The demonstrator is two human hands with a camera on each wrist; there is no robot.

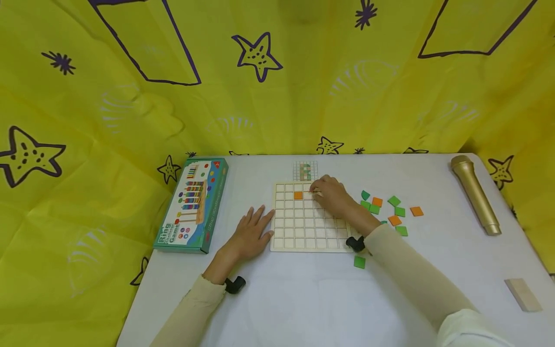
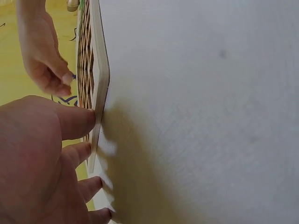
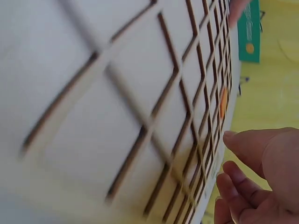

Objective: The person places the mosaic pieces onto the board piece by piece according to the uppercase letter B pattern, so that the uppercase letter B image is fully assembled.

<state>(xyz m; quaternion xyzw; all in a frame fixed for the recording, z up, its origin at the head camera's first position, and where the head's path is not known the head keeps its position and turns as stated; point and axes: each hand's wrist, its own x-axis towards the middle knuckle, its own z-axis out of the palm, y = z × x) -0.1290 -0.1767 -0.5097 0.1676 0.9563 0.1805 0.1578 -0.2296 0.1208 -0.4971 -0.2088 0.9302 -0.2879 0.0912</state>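
Note:
A pale wooden grid board (image 1: 303, 250) lies on the table with one orange square tile (image 1: 297, 195) in an upper cell. My left hand (image 1: 250, 236) rests at the board's left edge with fingers spread. In the left wrist view its thumb and a fingertip touch the board's rim (image 2: 100, 70). Over the upper right of the board, my right hand (image 1: 333, 195) has its fingers bent downward. The right wrist view shows a gap between its thumb (image 3: 243, 144) and fingers, with no tile visible there. Behind the board is a small pattern card (image 1: 305, 170) with coloured squares.
Right of the board lie several green tiles (image 1: 394, 201) and orange tiles (image 1: 416, 211); one green tile (image 1: 359, 262) is in front. A boxed ring game (image 1: 191, 207) stands left. A gold microphone (image 1: 476, 195) and a wooden block (image 1: 523, 294) lie far right.

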